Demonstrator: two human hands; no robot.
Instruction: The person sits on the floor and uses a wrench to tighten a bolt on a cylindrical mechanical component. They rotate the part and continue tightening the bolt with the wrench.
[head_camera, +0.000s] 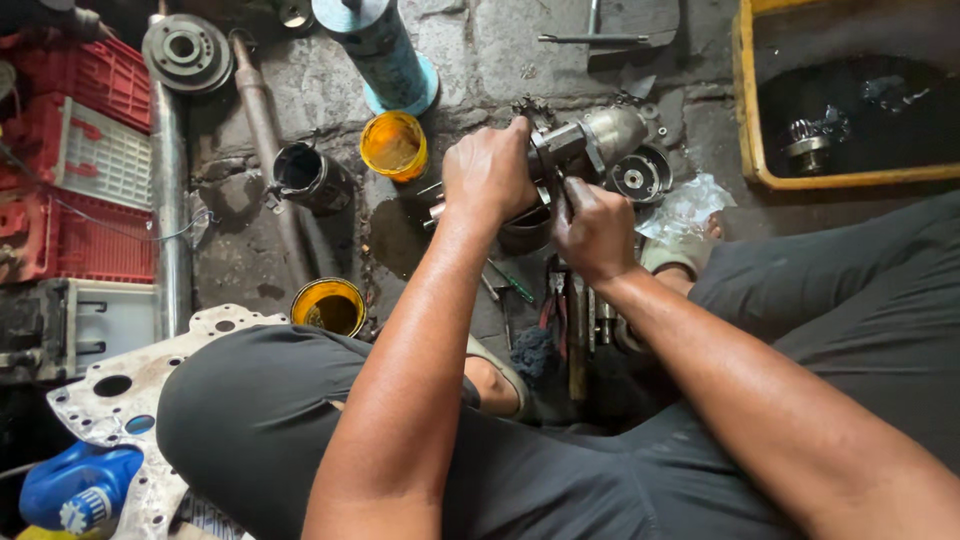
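A grey metal motor part (590, 140) with a rounded housing is held above the greasy concrete floor. My left hand (488, 170) grips its left end from above. My right hand (592, 228) closes around its underside, fingers pressed against the middle of the part. A dark ring-shaped piece (526, 230) sits just below, between both hands. Under my forearms lie several hand tools (560, 320), among them pliers and a green-handled screwdriver (514, 284). I squat with both knees in dark trousers.
Two yellow cups (394, 145) (328, 306) and a black cylinder (312, 178) stand left of the part. A round bearing cover (640, 175) lies right. A yellow tub (748, 120) holds a gear in dark liquid. Pipes (168, 200), red crates (80, 150), gasket plate (120, 400), blue bottle (80, 485).
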